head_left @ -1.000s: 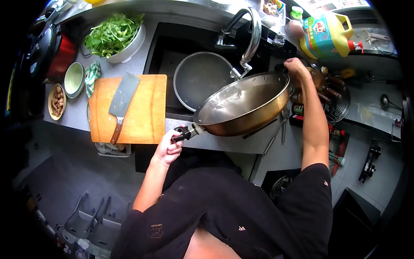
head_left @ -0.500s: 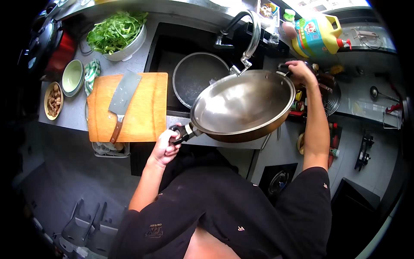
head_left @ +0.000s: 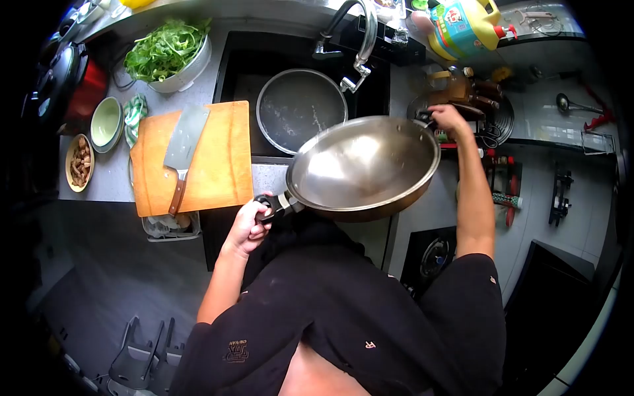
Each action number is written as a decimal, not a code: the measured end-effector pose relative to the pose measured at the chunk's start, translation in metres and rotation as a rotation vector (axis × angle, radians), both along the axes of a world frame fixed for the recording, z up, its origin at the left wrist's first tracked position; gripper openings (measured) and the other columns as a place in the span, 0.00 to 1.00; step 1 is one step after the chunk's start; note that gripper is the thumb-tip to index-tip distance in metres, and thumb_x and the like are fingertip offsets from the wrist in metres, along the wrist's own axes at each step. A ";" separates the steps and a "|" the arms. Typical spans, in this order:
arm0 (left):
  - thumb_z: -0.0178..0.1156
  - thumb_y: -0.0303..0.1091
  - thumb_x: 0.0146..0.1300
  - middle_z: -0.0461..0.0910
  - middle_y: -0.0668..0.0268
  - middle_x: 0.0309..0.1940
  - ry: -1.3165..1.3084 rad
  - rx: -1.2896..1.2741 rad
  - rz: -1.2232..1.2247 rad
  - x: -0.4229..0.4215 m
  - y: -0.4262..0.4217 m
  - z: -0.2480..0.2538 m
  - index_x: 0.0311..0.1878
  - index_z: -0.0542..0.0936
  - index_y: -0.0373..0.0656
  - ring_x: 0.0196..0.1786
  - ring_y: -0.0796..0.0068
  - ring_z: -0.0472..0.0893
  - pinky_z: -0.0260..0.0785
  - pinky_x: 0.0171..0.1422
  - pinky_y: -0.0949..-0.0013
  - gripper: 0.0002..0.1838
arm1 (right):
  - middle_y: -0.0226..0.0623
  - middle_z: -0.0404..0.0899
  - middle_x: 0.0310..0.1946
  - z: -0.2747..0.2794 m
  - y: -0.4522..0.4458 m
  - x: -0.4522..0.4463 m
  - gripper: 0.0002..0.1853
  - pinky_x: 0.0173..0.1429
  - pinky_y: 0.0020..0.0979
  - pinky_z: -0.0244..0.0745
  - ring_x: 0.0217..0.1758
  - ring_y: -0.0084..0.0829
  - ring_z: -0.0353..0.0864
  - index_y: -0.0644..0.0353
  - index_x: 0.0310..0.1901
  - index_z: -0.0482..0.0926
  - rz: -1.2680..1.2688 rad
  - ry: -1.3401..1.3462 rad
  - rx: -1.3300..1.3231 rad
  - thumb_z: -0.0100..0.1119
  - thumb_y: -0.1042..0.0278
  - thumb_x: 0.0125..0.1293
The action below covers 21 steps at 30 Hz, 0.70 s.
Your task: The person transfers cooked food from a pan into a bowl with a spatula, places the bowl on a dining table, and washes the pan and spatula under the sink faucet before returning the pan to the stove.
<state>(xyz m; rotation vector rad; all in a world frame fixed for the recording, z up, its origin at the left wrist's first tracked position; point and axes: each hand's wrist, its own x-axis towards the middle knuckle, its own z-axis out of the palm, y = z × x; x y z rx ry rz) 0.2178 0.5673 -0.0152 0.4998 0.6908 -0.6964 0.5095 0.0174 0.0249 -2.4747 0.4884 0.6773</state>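
A large steel wok (head_left: 363, 168) is held in the air over the counter's front edge, near the sink. My left hand (head_left: 248, 228) is closed round its long black handle. At the opposite rim, my right hand (head_left: 450, 121) grips the small black side handle. The wok's inside faces up and looks wet and shiny. Behind it, a round dark pan (head_left: 300, 109) lies in the black sink (head_left: 241, 72), under the chrome faucet (head_left: 368, 39). Left of the wok, a cleaver (head_left: 187, 142) rests on a wooden cutting board (head_left: 228, 158).
A white colander of leafy greens (head_left: 165, 56), green bowls (head_left: 105, 123) and a bowl of meat pieces (head_left: 80, 165) stand at the left. A yellow detergent jug (head_left: 462, 30) is at the back right. A gas burner (head_left: 434, 254) lies at the lower right.
The wok has come away from the faucet and sink, its inside turned more upward. Both hands have kept their grip on it. The whole view has shifted somewhat.
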 end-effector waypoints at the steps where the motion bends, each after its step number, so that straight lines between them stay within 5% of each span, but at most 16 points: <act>1: 0.50 0.28 0.64 0.74 0.68 0.25 0.040 -0.026 -0.043 -0.008 0.002 -0.009 0.57 0.73 0.44 0.10 0.86 0.61 0.51 0.09 0.83 0.17 | 0.28 0.79 0.25 -0.006 0.006 -0.017 0.19 0.23 0.28 0.64 0.21 0.19 0.68 0.59 0.53 0.85 0.057 -0.002 -0.052 0.51 0.72 0.63; 5: 0.50 0.28 0.65 0.74 0.67 0.24 0.037 -0.004 -0.034 -0.008 0.003 0.008 0.57 0.73 0.43 0.10 0.87 0.62 0.51 0.09 0.83 0.17 | 0.30 0.81 0.28 0.003 -0.012 -0.025 0.17 0.20 0.25 0.63 0.20 0.20 0.69 0.59 0.52 0.85 0.001 -0.087 0.057 0.50 0.72 0.65; 7: 0.49 0.27 0.66 0.75 0.66 0.24 -0.122 0.013 -0.010 0.003 0.001 0.024 0.58 0.71 0.41 0.10 0.85 0.63 0.51 0.09 0.83 0.17 | 0.32 0.83 0.32 0.080 0.045 -0.034 0.18 0.21 0.26 0.68 0.21 0.21 0.73 0.61 0.55 0.83 -0.106 -0.168 0.088 0.49 0.73 0.66; 10: 0.49 0.27 0.66 0.75 0.66 0.24 -0.160 0.043 0.002 0.006 -0.001 0.035 0.59 0.71 0.42 0.10 0.85 0.62 0.51 0.09 0.83 0.18 | 0.35 0.84 0.36 0.088 0.025 -0.024 0.19 0.23 0.28 0.74 0.22 0.22 0.77 0.63 0.58 0.81 0.010 -0.253 0.044 0.48 0.74 0.67; 16: 0.49 0.26 0.64 0.74 0.66 0.22 0.044 -0.028 -0.105 -0.033 0.011 -0.001 0.57 0.72 0.42 0.10 0.85 0.62 0.50 0.10 0.83 0.18 | 0.23 0.73 0.21 0.013 0.018 -0.086 0.20 0.19 0.25 0.56 0.17 0.17 0.64 0.55 0.57 0.83 -0.103 0.001 -0.027 0.52 0.70 0.64; 21: 0.48 0.26 0.64 0.73 0.68 0.21 -0.166 0.202 -0.143 -0.017 0.008 0.036 0.59 0.71 0.41 0.10 0.84 0.62 0.54 0.12 0.81 0.19 | 0.22 0.75 0.25 0.056 0.024 -0.118 0.23 0.17 0.20 0.54 0.19 0.15 0.67 0.49 0.62 0.79 -0.226 -0.110 0.065 0.51 0.70 0.65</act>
